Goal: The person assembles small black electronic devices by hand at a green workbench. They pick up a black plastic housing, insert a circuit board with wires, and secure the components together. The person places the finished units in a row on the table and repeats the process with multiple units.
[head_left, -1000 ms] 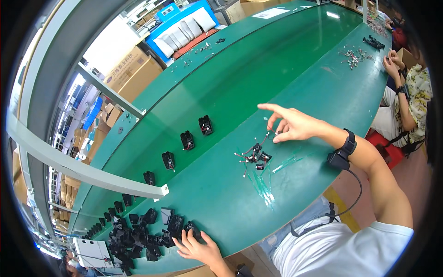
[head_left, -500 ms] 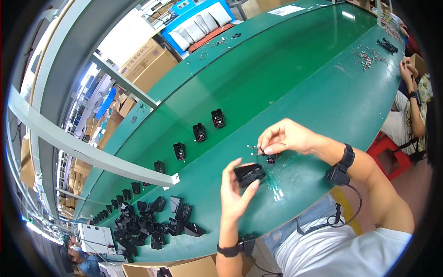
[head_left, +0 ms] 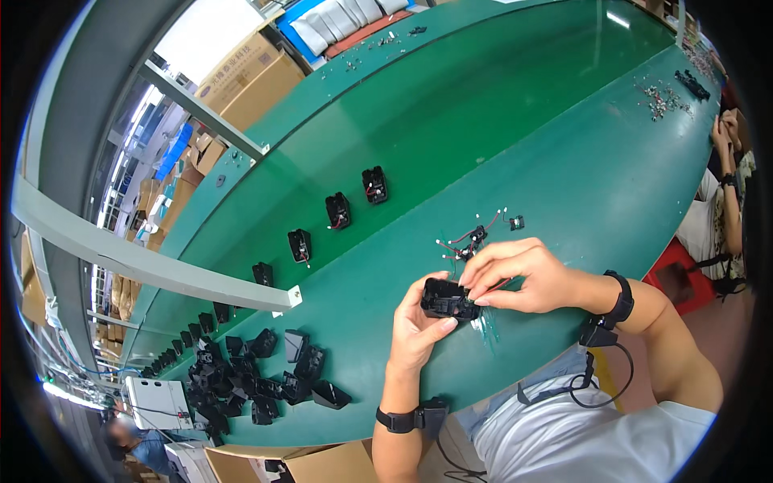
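Seen from the head view, one black housing (head_left: pixel 441 298) is held up over the table (head_left: pixel 580 177), its open side toward the camera and its long axis running mostly left to right, dipping a little at the right end. The left hand (head_left: pixel 415 334) has it by the left end, fingers bent round the side and thumb along the near edge, the grip closed to the housing's width. The right hand (head_left: pixel 523 278) is at the opposite end: its thumb and fingertips are drawn nearly together on a small red-wired part (head_left: pixel 501 285), mostly hidden by them. From those fingertips the hollow of the housing lies just to the left; the right hand is nearer its right end, the left hand nearer its left.

Beyond the right hand lies one cluster of loose wired parts (head_left: pixel 475 241), too tangled to count, with one small black part (head_left: pixel 516 222) to its right. Thin green strips (head_left: pixel 487 330), not countable, lie below the held housing's right end. On the brighter green strip of the table, four nearer housings (head_left: pixel 338 210) stand in a row; more follow at the far left, overlapping. One heap of black housings (head_left: pixel 241 374) sits left of the left hand, its number unclear.
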`<state>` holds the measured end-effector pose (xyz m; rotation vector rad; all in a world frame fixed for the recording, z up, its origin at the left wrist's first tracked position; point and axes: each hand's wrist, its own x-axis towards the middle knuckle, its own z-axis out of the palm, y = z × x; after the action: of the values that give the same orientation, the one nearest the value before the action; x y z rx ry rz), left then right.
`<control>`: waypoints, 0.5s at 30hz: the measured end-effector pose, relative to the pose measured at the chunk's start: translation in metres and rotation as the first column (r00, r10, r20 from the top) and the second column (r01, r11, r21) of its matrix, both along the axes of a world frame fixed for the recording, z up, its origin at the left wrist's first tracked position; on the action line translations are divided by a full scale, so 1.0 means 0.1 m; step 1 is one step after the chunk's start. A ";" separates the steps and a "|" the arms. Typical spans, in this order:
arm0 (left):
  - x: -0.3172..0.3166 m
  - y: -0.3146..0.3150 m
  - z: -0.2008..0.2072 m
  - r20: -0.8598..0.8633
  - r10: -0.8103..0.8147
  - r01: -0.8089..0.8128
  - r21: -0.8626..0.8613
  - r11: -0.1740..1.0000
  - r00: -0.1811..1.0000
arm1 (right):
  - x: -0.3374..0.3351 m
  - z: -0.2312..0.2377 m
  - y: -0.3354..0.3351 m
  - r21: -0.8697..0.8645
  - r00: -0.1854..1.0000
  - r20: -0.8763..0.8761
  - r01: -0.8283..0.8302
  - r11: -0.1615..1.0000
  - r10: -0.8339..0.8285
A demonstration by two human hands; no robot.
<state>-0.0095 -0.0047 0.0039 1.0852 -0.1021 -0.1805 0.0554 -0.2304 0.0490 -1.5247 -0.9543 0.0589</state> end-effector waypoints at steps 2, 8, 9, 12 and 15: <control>0.02 0.01 0.00 -0.035 -0.044 0.042 -0.047 0.998 0.998 | -0.04 0.00 0.02 0.029 0.997 0.065 0.043 0.999 -0.045; 0.03 -0.01 0.00 0.072 -0.132 0.138 -0.088 0.987 0.989 | -0.04 -0.03 -0.03 -0.054 0.964 0.256 0.081 0.995 -0.065; 0.03 -0.01 -0.01 0.101 -0.129 0.135 -0.055 0.989 0.987 | -0.02 -0.02 -0.02 -0.074 0.950 0.300 0.108 0.991 -0.081; -0.01 -0.02 -0.04 0.152 -0.112 0.110 0.020 0.994 0.982 | -0.02 -0.02 0.00 -0.019 0.940 0.305 0.166 0.986 -0.153; 0.02 -0.04 -0.04 0.177 -0.117 0.122 -0.022 0.992 0.977 | -0.02 -0.05 -0.02 -0.041 0.958 0.250 0.155 0.987 -0.140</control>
<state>-0.0076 -0.0085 -0.0001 1.0612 -0.3280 -0.1905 0.0538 -0.2327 0.0443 -1.6823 -1.0376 -0.2150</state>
